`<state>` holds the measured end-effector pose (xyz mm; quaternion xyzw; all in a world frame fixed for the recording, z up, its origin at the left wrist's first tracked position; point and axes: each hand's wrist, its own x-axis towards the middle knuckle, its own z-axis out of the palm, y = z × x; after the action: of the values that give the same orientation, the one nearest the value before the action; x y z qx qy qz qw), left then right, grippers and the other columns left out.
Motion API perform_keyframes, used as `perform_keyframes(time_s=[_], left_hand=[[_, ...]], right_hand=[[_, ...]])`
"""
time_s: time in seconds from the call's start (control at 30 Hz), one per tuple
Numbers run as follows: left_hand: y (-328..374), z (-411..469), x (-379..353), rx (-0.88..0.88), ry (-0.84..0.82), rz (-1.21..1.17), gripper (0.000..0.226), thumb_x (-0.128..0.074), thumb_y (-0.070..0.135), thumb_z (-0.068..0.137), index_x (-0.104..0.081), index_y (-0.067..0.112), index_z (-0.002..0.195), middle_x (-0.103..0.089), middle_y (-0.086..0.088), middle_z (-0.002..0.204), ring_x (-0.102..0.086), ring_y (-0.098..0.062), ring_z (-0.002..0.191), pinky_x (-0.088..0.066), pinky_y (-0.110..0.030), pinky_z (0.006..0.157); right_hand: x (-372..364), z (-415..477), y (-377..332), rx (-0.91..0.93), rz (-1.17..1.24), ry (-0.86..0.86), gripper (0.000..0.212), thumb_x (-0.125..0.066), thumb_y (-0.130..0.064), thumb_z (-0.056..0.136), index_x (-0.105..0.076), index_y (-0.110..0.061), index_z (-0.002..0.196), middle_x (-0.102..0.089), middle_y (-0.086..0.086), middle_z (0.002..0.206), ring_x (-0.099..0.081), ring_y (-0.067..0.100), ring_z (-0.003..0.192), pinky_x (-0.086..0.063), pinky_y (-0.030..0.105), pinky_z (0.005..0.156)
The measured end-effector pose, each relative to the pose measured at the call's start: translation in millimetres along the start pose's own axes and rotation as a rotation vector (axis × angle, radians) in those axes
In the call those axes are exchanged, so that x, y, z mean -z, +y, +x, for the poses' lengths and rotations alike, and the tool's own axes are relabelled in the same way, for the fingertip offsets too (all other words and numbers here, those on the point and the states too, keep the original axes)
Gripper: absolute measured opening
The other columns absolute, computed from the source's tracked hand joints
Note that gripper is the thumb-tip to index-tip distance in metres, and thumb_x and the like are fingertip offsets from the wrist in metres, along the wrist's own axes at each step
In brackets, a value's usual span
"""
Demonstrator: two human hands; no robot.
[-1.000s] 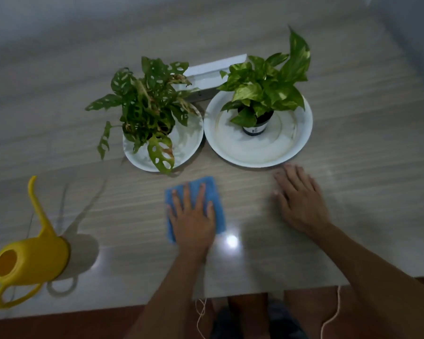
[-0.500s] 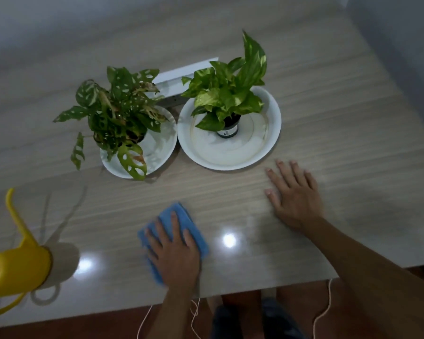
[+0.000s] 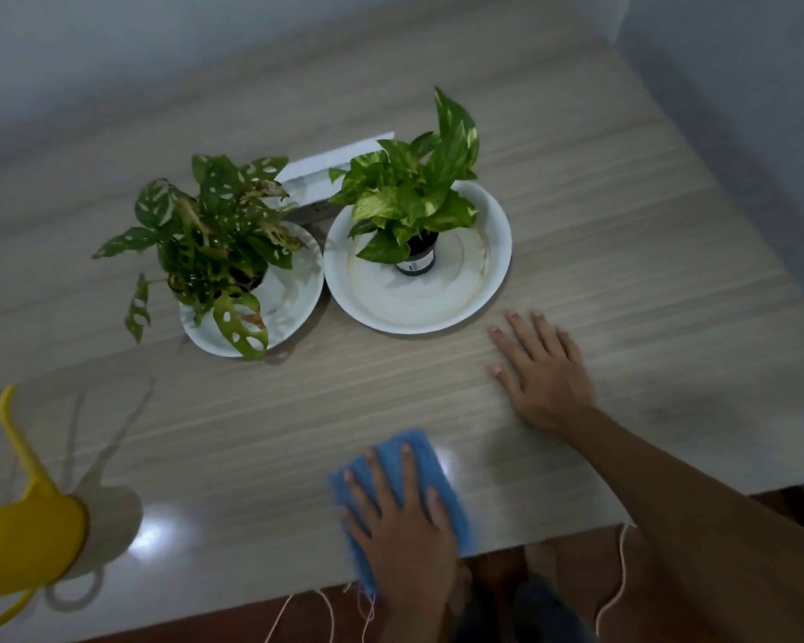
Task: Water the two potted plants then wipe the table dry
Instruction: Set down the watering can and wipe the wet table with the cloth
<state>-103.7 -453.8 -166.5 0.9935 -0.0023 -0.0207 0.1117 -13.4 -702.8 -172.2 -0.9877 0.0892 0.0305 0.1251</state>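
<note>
Two potted plants stand on white saucers at the middle of the wooden table [image 3: 623,252]. The left plant [image 3: 214,243] has dark holed leaves and sits on the smaller saucer [image 3: 293,313]. The right plant [image 3: 414,197] has bright green leaves, in a black pot on the larger saucer [image 3: 474,290]. My left hand [image 3: 405,536] presses flat on a blue cloth [image 3: 442,484] at the table's near edge. To the right of the saucers my right hand [image 3: 539,373] lies flat on the table, fingers spread, holding nothing.
A yellow watering can [image 3: 24,540] with a long thin spout stands at the near left edge of the table. A white box [image 3: 326,167] lies behind the plants. Grey walls close the far side and right. Thin strings hang below the near table edge.
My left hand has slid the blue cloth toward me and then to the right along the near edge. My right hand has stayed flat on the table.
</note>
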Motion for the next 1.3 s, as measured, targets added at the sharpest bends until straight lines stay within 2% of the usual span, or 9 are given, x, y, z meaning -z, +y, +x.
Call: perform_keyframes(time_s=[0.17,0.37,0.53,0.67,0.77,0.87,0.97,1.17,1.3], left_hand=[[71,58,-23,-0.328,-0.081,0.045,0.059,-0.034,0.054,0.099,-0.026,0.040,0.156,-0.018,-0.004,0.167,-0.013,-0.036,0.153,-0.020,-0.063,0.117],[56,30,-17,0.124,0.098,0.025,0.059,-0.039,0.044,0.096,-0.034,0.032,0.153,-0.034,-0.016,0.161,-0.026,-0.046,0.147,-0.028,-0.067,0.109],[197,45,-48,-0.316,-0.110,-0.004,0.060,-0.039,0.050,0.098,-0.025,0.039,0.156,-0.020,-0.005,0.167,-0.011,-0.037,0.154,-0.016,-0.062,0.119],[90,105,-42,-0.060,0.124,0.115,0.057,-0.030,0.044,0.102,-0.013,0.039,0.157,-0.035,-0.018,0.160,-0.030,-0.044,0.146,-0.028,-0.064,0.112],[64,34,-13,0.247,0.182,0.030,0.059,-0.028,0.043,0.101,-0.008,0.045,0.156,-0.038,-0.020,0.157,-0.034,-0.051,0.141,-0.029,-0.065,0.105],[150,-17,-34,0.011,-0.037,-0.045,0.059,-0.033,0.047,0.097,-0.023,0.040,0.155,-0.034,-0.012,0.161,-0.028,-0.045,0.147,-0.025,-0.064,0.110],[169,51,-38,-0.302,-0.168,0.056,0.057,-0.031,0.052,0.101,-0.022,0.041,0.156,-0.018,-0.003,0.167,-0.009,-0.036,0.154,-0.016,-0.061,0.120],[-11,58,8,0.368,0.115,0.042,0.060,-0.025,0.050,0.097,-0.012,0.039,0.154,-0.032,-0.019,0.160,-0.025,-0.049,0.146,-0.024,-0.066,0.111],[52,17,-10,0.026,-0.055,0.032,0.056,-0.029,0.052,0.099,-0.034,0.038,0.153,-0.030,-0.008,0.163,-0.023,-0.041,0.150,-0.026,-0.063,0.112]], right_hand=[[19,17,39,0.013,0.063,0.051,0.058,-0.025,-0.045,0.099,-0.044,-0.020,0.147,-0.036,0.005,0.158,-0.028,0.031,0.146,-0.029,0.051,0.112],[38,51,133,-0.045,-0.082,0.029,0.058,-0.026,-0.049,0.097,-0.039,-0.029,0.150,-0.033,0.002,0.160,-0.028,0.035,0.146,-0.025,0.053,0.112],[28,52,142,-0.058,-0.042,0.090,0.053,-0.032,-0.049,0.098,-0.035,-0.039,0.150,-0.028,-0.008,0.162,-0.022,0.027,0.149,-0.018,0.049,0.116],[27,54,145,-0.031,-0.028,0.125,0.051,-0.033,-0.049,0.099,-0.035,-0.039,0.150,-0.027,-0.008,0.162,-0.023,0.028,0.149,-0.019,0.050,0.117],[25,51,143,-0.042,0.012,0.170,0.050,-0.040,-0.048,0.099,-0.041,-0.038,0.147,-0.032,-0.007,0.160,-0.027,0.029,0.148,-0.020,0.050,0.116],[26,52,142,-0.030,0.037,0.198,0.049,-0.041,-0.047,0.098,-0.043,-0.038,0.146,-0.035,-0.007,0.159,-0.029,0.029,0.147,-0.020,0.050,0.116],[26,48,144,-0.036,0.035,0.165,0.051,-0.036,-0.049,0.099,-0.038,-0.039,0.149,-0.029,-0.008,0.161,-0.024,0.028,0.149,-0.017,0.049,0.117],[34,49,137,-0.076,0.069,0.071,0.059,-0.024,-0.055,0.096,-0.038,-0.036,0.150,-0.029,-0.004,0.162,-0.022,0.033,0.149,-0.016,0.053,0.117],[23,19,65,0.005,0.085,0.062,0.064,-0.029,-0.053,0.093,-0.042,-0.024,0.149,-0.032,0.005,0.161,-0.023,0.035,0.148,-0.013,0.053,0.117]])
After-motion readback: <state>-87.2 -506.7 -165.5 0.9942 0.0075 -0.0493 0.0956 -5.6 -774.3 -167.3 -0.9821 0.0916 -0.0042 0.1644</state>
